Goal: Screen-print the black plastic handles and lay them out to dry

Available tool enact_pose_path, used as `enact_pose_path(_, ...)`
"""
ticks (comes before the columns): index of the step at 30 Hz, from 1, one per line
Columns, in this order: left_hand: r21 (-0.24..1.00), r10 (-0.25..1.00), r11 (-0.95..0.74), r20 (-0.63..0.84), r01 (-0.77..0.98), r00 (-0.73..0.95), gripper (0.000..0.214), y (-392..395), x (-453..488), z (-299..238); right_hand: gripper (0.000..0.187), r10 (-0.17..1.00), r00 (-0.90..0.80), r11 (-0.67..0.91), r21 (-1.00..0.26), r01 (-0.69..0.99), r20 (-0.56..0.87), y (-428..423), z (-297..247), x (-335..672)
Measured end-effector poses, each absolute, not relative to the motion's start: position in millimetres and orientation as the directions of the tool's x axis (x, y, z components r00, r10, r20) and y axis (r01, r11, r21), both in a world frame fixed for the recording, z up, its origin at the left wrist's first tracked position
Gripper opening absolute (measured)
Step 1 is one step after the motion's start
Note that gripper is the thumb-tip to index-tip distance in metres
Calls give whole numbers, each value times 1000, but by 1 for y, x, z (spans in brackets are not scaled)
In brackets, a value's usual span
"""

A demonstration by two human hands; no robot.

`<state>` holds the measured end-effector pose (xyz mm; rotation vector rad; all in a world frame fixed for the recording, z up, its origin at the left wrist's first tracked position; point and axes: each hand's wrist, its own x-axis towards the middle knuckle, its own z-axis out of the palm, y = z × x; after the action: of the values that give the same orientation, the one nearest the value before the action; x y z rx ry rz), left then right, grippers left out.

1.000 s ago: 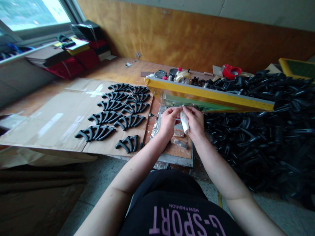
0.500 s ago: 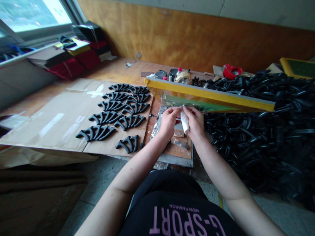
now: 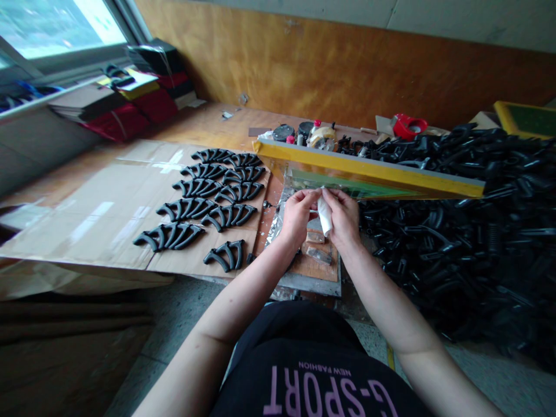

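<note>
Both my hands meet in front of me over a wooden board, pinching a soft white packet (image 3: 324, 215) between their fingers. My left hand (image 3: 297, 216) holds its left side, and my right hand (image 3: 344, 219) holds its right side. Just above my fingers, a yellow-framed printing screen (image 3: 369, 168) with green mesh is propped at a tilt. Beneath my hands lie the wooden board (image 3: 321, 271), crumpled foil (image 3: 273, 229) and small blocks (image 3: 315, 236). Part of the packet is hidden by my fingers.
Rows of black arched plastic parts (image 3: 195, 202) lie on a cardboard sheet (image 3: 87, 226) to my left. A large heap of black parts (image 3: 452, 243) fills the right. A red tape dispenser (image 3: 408, 126) and small containers stand behind the screen.
</note>
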<state>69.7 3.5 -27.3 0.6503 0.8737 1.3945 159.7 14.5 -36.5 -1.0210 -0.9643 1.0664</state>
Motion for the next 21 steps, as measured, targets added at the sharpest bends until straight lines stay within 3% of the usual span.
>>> enact_pose_path(10,832,988,119,-154,-542,-18,32,1,72,-25,24,959,269,170,-946,-275,94,9,-38,158)
enact_pose_path(21,898,994,107,-111,-427,15,30,-9,62,-42,22,975,196,157,-955,-251,108,-8,-43,162)
